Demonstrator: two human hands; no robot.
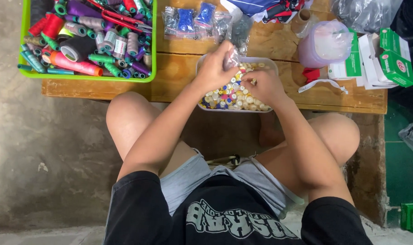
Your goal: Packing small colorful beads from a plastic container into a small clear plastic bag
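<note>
Fingers of the left hand (213,68) pinch a small clear plastic bag (232,58), held just above the far rim of the tray. Right hand (263,86) sits low in the clear tray (270,63), fingers curled down into the buttons (229,97); can't tell whether they've actually got one. Tray is centre frame on the wooden counter (179,72), near its front edge, full of mixed buttons, mostly cream and white with some coloured. Green basket (154,54) of thread spools (74,63) upper left. Small bags of blue bits (186,20) top centre. Lilac tub (322,43) and green-white boxes (395,56) upper right.
</note>
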